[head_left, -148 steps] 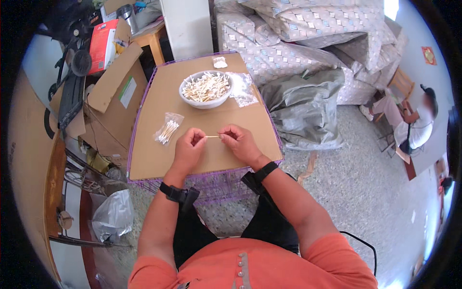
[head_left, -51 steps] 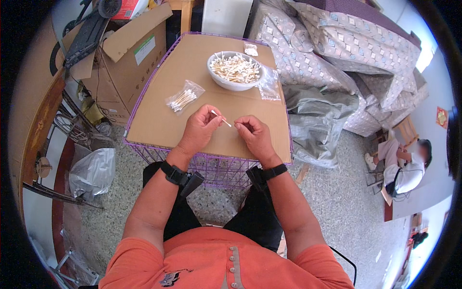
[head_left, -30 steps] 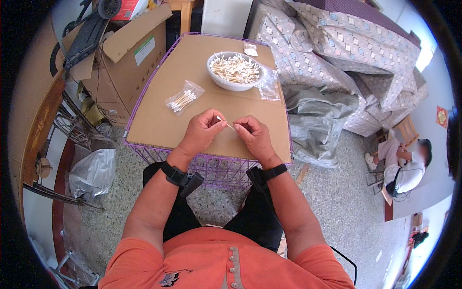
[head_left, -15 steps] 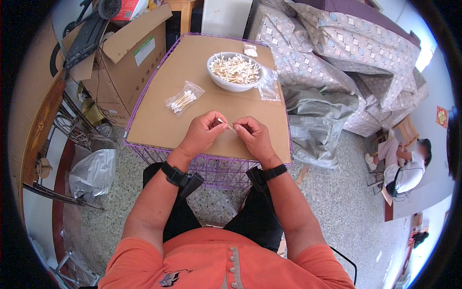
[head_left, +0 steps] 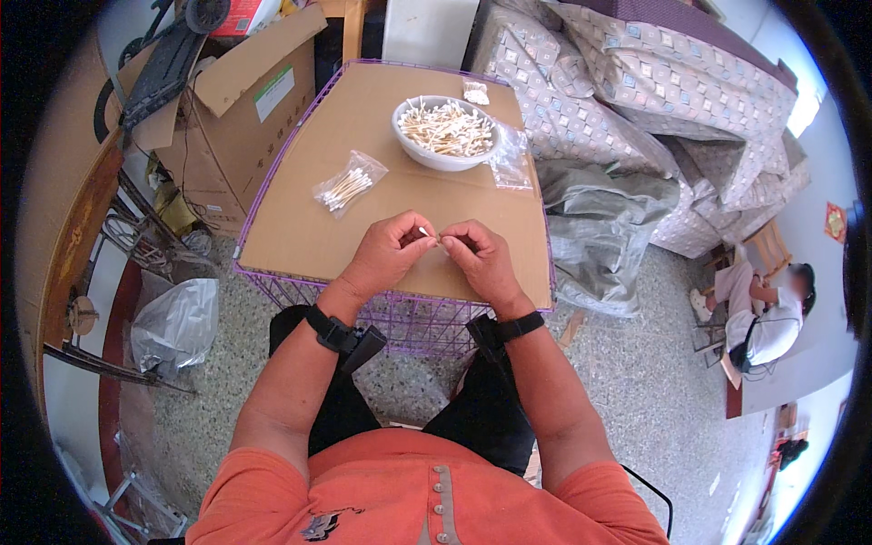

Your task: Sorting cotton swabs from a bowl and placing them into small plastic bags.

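Seen from above, a seated person's left hand [head_left: 389, 252] and right hand [head_left: 479, 258] meet over a cardboard tabletop [head_left: 300, 227], fingertips pinched together on a small cotton swab [head_left: 425, 233] held between them. A white bowl [head_left: 445, 134] heaped with swabs sits farther back, a small clear bag of swabs [head_left: 349, 184] to its left. A light, steady pinch close to the table seems wisest here.
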Tool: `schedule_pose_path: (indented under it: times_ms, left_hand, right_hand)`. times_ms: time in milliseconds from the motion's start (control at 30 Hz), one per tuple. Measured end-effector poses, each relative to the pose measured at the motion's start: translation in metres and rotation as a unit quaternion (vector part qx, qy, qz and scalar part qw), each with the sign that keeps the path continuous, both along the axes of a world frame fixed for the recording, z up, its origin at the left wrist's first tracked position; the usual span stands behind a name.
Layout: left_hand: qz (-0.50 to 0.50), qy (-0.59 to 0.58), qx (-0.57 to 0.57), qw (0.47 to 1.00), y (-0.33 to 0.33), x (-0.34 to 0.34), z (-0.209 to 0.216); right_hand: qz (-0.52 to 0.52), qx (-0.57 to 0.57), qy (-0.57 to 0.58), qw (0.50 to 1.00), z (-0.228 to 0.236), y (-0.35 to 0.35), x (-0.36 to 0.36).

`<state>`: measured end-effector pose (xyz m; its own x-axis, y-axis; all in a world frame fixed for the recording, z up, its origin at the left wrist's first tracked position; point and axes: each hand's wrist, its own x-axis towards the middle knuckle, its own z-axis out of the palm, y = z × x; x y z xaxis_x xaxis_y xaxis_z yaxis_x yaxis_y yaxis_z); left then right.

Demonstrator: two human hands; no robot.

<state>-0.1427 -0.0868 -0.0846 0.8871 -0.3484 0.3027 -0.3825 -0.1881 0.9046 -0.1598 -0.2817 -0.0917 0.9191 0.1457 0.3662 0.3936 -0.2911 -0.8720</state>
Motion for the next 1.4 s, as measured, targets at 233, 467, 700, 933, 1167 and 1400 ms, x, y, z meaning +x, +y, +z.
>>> schedule_pose_path:
  times_ms: [233,467,700,933,1167,1400]
  left_hand:
    - [0.000,0.010,-0.015,1.000,0.000,-0.001,-0.001]
    - [0.002,-0.002,-0.012,1.000,0.000,-0.001,-0.001]
    - [0.014,-0.008,-0.020,1.000,0.001,0.003,-0.006]
    - [0.039,0.094,-0.330,0.938,0.006,0.015,-0.012]
    - [0.025,0.108,-0.358,0.927,0.006,0.019,-0.015]
    - [0.046,0.141,-0.293,0.945,0.005,0.012,-0.009]
  right_hand:
    - [-0.004,0.020,0.017,1.000,-0.003,0.001,0.001]
    - [-0.011,0.015,0.006,1.000,-0.005,0.000,0.001]
    - [-0.016,0.014,0.005,1.000,-0.005,0.000,0.001]
    - [-0.022,0.023,-0.008,0.999,-0.007,0.000,0.004]
    - [0.017,0.071,0.106,0.992,0.022,-0.017,0.020]
    - [0.048,-0.273,-0.116,0.954,0.112,-0.026,0.128]
